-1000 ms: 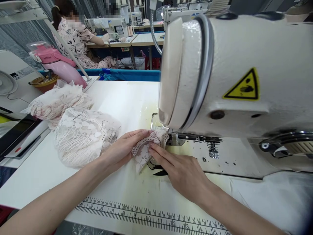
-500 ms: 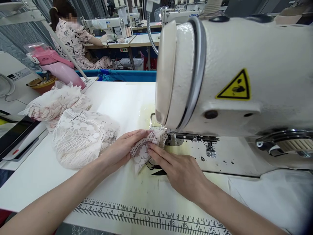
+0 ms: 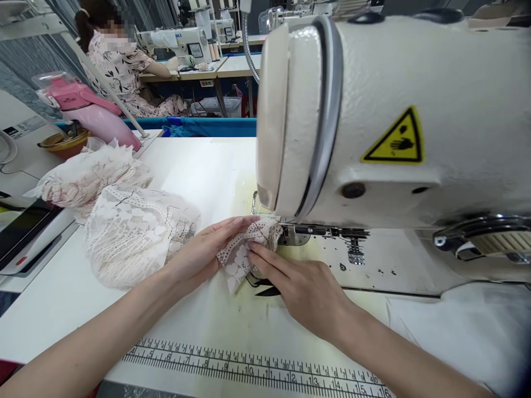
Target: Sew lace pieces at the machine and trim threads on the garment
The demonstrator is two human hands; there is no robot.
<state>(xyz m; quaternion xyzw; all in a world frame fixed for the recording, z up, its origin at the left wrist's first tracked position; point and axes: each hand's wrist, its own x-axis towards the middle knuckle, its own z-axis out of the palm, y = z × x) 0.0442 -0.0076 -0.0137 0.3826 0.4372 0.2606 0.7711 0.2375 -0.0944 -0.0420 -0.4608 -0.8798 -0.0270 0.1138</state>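
Note:
A small piece of pale lace lies under the head of a cream sewing machine, right at the needle area. My left hand holds its left edge, fingers curled against the lace. My right hand lies flat on the table with its fingertips pressing the lace's right side. Dark scissors lie partly hidden under my right hand.
A pile of white and pinkish lace sits left on the white table. A printed ruler runs along the front edge. A pink bottle, a tablet and another person at a far machine are behind.
Both hands stay on the lace at the needle; the camera has shifted slightly, so everything appears a little further left.

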